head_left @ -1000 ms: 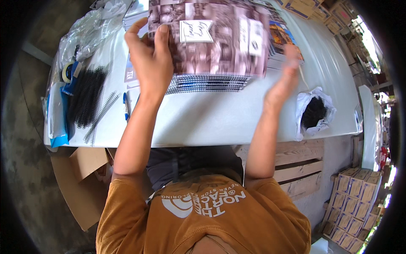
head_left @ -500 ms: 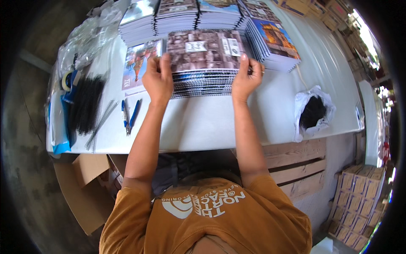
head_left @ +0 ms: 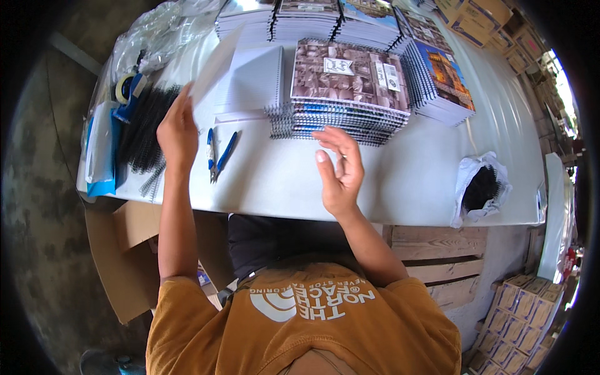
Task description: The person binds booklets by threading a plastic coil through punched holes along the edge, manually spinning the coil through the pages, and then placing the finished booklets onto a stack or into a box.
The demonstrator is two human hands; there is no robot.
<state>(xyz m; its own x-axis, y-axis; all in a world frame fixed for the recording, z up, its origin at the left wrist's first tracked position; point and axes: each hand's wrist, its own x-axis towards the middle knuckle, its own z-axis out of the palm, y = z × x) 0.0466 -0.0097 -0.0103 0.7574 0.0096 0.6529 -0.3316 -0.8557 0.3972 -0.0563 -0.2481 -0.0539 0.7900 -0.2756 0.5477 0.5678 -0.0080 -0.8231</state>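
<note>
My left hand [head_left: 178, 128] is closed on the edge of a pale cover sheet [head_left: 214, 70], raised and tilted at the left of the table. Beside that sheet lies a block of white pages [head_left: 253, 81] with no picture on top. My right hand [head_left: 342, 172] is empty, fingers apart, just in front of a stack of spiral notebooks [head_left: 350, 75] with a brown photo-collage cover on top. Black coils stick out along the stack's near side. Blue-handled pliers [head_left: 219, 153] lie on the table between my two hands.
At left are a bundle of black plastic coils [head_left: 147, 131], a tape dispenser [head_left: 131, 94] and crumpled clear plastic [head_left: 156, 37]. More notebook stacks [head_left: 440, 78] stand at the back and right. A white bag of black coils [head_left: 461, 187] sits near the right front edge.
Both hands have let go of the collage-covered stack. My left hand has gone left and lifted a cover sheet; the picture on the left block no longer shows. My right hand has drawn nearer me.
</note>
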